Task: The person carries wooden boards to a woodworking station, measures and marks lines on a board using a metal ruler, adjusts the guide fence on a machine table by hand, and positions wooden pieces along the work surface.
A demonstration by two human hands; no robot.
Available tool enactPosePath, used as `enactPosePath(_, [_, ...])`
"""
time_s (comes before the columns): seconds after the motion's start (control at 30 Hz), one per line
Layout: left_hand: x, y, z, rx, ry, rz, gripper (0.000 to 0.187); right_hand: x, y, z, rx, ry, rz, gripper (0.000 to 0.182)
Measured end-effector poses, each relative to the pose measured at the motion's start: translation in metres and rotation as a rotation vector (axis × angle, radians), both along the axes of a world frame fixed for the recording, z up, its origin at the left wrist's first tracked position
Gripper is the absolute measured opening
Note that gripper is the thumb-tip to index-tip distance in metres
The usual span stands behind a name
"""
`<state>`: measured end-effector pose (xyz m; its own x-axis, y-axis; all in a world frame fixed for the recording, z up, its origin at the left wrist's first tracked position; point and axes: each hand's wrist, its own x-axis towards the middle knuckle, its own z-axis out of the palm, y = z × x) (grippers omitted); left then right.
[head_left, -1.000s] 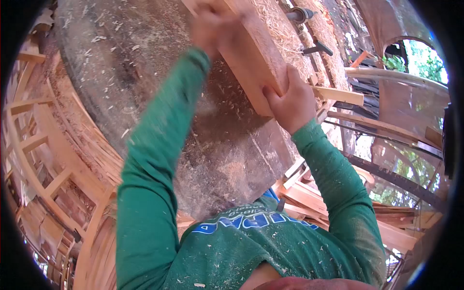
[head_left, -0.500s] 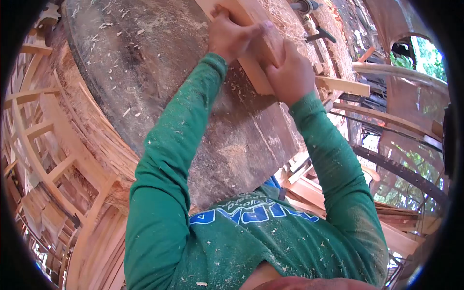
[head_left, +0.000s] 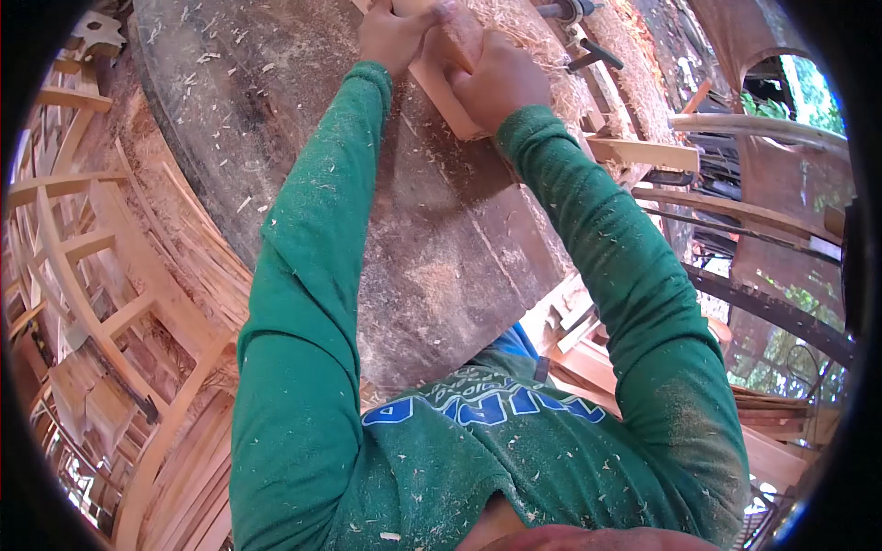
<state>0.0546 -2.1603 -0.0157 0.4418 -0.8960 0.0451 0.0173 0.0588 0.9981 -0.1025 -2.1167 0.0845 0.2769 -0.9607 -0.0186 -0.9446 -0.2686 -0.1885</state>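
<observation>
A pale wooden board [head_left: 439, 84] is gripped at its near end by both hands on the far part of a dark, worn worktable [head_left: 441, 248], which is taken here as the landmark. The left hand [head_left: 397, 32] is closed over the board's left edge, with the fingers curled onto its top face, while the right hand [head_left: 496, 78] is clenched around the board's near right corner, just beside the left hand and almost touching it. The board is laid flat on the worktable and is cut off by the upper edge of the view, so its far end cannot be seen. Beyond the board, a bed of pale wood shavings [head_left: 533, 41] is spread across the table's far right side, and loose chips are scattered over the rest of its surface. Green long sleeves [head_left: 303, 275], flecked with sawdust, are stretched over the worktable from its near edge. On the green shirt below the table's near edge, blue and white lettering [head_left: 482, 409] is printed; it is seen upside down and folded, and it cannot be read with certainty. To the left of the worktable, curved wooden frames [head_left: 83, 266] are stacked, and to its right, loose wooden slats [head_left: 643, 156] are piled.
</observation>
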Motion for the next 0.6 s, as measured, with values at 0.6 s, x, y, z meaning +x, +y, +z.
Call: enactPosePath(0.6, [-0.005, 0.368, -0.042, 0.611, -0.824, 0.713, 0.067, -0.004, 0.004, 0.006, 0.050, -0.028, 0.024, 0.061])
